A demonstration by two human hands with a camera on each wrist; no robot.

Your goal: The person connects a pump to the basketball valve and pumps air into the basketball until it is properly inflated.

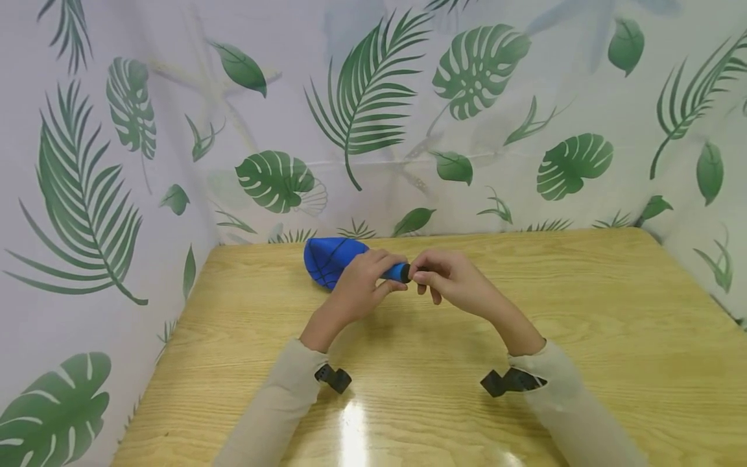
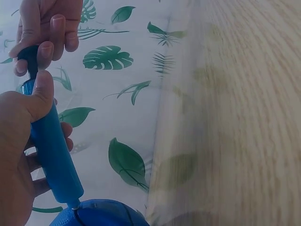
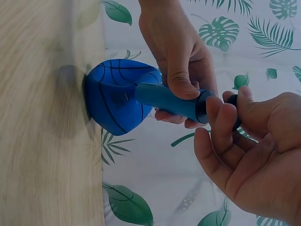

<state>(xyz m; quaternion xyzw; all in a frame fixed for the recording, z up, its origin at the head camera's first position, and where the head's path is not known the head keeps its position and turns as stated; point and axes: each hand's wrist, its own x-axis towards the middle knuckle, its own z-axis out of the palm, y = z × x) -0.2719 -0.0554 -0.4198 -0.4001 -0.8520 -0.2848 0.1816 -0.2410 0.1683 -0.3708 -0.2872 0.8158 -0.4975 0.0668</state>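
A partly caved-in blue basketball point(image 1: 321, 263) with black lines sits on the table's far side. Joined to it is a blue hand pump point(image 3: 162, 100), whose narrow tip meets the ball in the left wrist view. My left hand point(image 1: 363, 285) grips the pump barrel, thumb along one side and fingers wrapped behind. At the pump's other end, my right hand point(image 1: 458, 282) pinches the black handle point(image 2: 29, 54) between thumb and fingers. A short length of dark rod shows between handle and barrel in the left wrist view. The right fingers partly hide the handle.
The light wooden table point(image 1: 432, 402) runs back to a white wall covering point(image 1: 385, 214) printed with green leaves, close behind the ball. Similar covering stands at the left and right sides. Black straps with small devices point(image 1: 334, 377) sit on both sleeved wrists.
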